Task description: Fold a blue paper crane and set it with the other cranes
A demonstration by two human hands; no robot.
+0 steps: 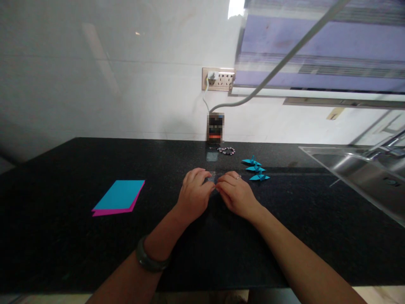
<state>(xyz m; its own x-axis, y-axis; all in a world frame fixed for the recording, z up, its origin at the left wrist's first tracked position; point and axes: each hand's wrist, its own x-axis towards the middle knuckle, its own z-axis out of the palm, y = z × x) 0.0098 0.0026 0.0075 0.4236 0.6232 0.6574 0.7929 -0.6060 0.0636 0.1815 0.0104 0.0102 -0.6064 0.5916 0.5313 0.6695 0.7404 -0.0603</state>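
Observation:
My left hand (194,193) and my right hand (237,195) meet over the dark countertop (171,257), thumbs and fingertips almost touching. The fingers of both are curled in a pinch. Whatever lies between them, if anything, is too small or hidden to make out. Just beyond my right hand, three folded blue paper cranes (260,177) stand in a row. Off to the left of my left hand lies a stack of square paper (120,195), blue on top with pink beneath.
Against the white wall leans a phone-like device (215,128), blurred out, with a cable running to the socket strip (218,79). A beaded bracelet (226,150) lies before it. At the right is a steel sink (357,177) with a faucet (387,147).

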